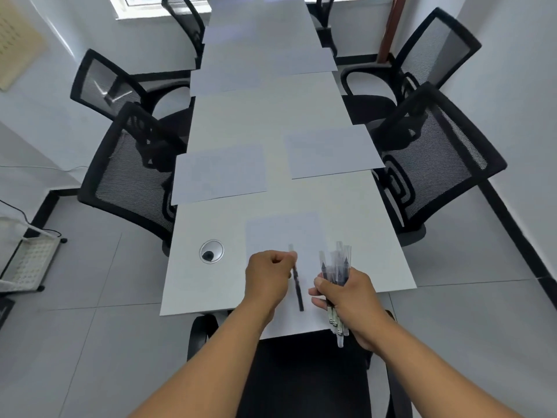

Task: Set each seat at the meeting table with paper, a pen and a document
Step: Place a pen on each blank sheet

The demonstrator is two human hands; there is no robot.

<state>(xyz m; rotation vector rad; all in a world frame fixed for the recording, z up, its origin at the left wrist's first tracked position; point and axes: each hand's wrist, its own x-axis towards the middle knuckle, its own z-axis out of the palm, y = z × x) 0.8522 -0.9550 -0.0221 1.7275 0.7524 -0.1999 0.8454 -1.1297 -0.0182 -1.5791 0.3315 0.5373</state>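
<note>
A long white meeting table [211, 285] runs away from me. A sheet of paper [283, 233] lies at its near end, in front of me. My left hand [266, 277] pinches a single black pen [297, 285] over that sheet, the pen pointing toward me. My right hand [349, 294] grips a bundle of several pens [336, 267], caps up, beside the sheet's right edge. More sheets lie at the side seats: one at near left [220, 175], one at near right [331, 150], and others farther up the table [265, 70].
Black mesh chairs stand along both sides: near left [132, 173], near right [434, 158], and more farther back. A chair seat [304, 375] is right below my arms. A round cable grommet [211, 251] sits in the tabletop left of my hands. A wire rack [27, 260] stands at the left wall.
</note>
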